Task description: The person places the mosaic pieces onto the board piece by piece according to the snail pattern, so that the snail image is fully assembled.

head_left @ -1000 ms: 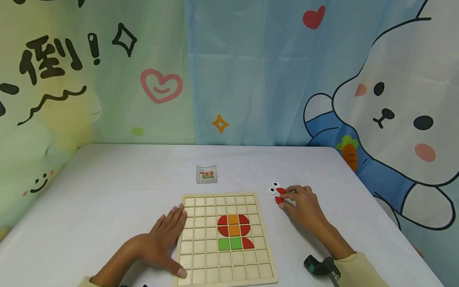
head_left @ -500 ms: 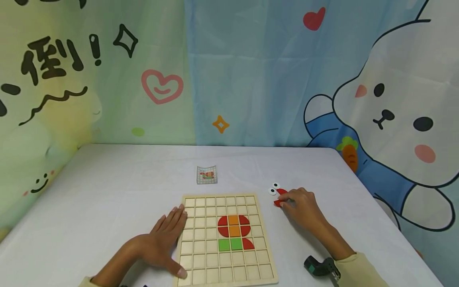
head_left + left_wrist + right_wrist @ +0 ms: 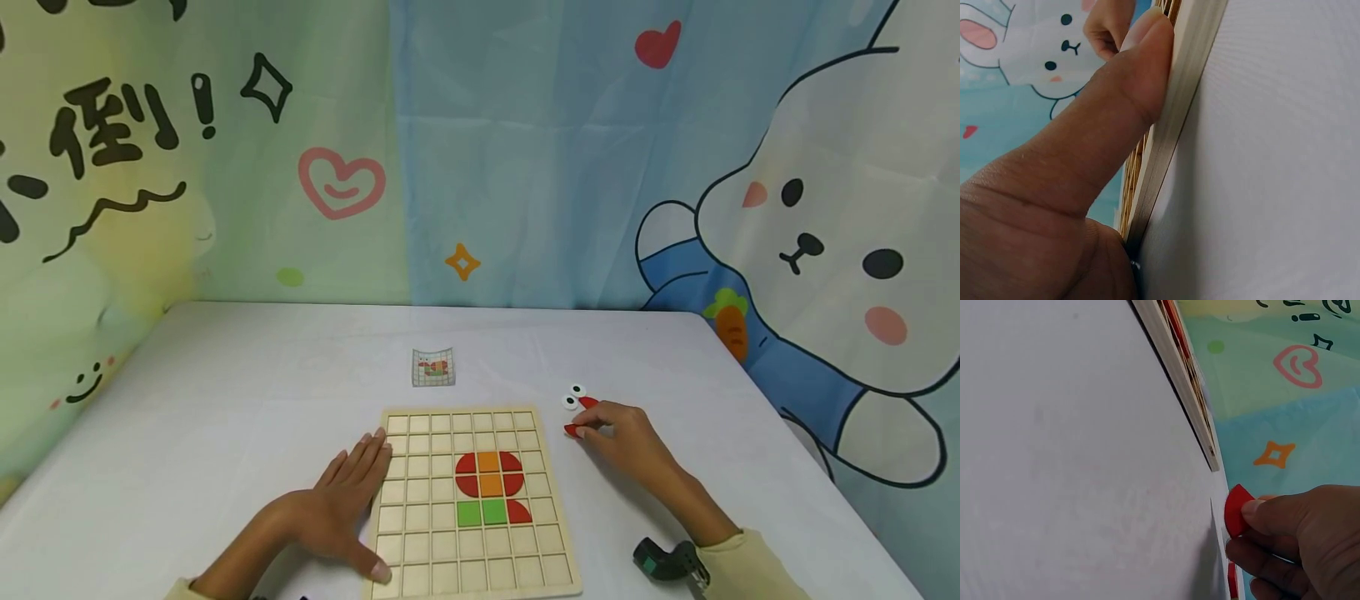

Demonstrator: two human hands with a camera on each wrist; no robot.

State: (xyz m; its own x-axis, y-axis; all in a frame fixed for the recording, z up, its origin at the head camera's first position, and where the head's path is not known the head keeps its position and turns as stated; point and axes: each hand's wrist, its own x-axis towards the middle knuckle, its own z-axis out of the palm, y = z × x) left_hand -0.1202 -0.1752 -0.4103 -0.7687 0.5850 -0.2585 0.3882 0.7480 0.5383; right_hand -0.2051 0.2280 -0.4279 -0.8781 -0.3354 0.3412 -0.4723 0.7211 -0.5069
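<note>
My right hand (image 3: pixel 632 442) pinches a red quarter-circle tile (image 3: pixel 1235 511) between thumb and fingers, to the right of the wooden grid board (image 3: pixel 416 533). Just beyond those fingers a second red tile (image 3: pixel 588 402) lies on the table beside two round eye pieces (image 3: pixel 570 402). My left hand (image 3: pixel 333 500) rests along the board's left edge with fingers straight, its thumb on the near corner of the frame. Set in the board are red quarter-circle tiles (image 3: pixel 466 485) around two orange squares (image 3: pixel 490 483), with two green squares (image 3: pixel 468 512) and another red quarter (image 3: pixel 519 511) below.
A small pattern card (image 3: pixel 432 367) showing a coloured grid figure lies behind the board on the white tablecloth (image 3: pixel 247 383). A dark wrist-worn device (image 3: pixel 667 560) sits at the right sleeve. A printed cartoon curtain (image 3: pixel 525 167) hangs behind the table.
My right hand has drawn slightly toward the board, lifting a red quarter-circle tile away from the other loose one. The left hand keeps its place on the board.
</note>
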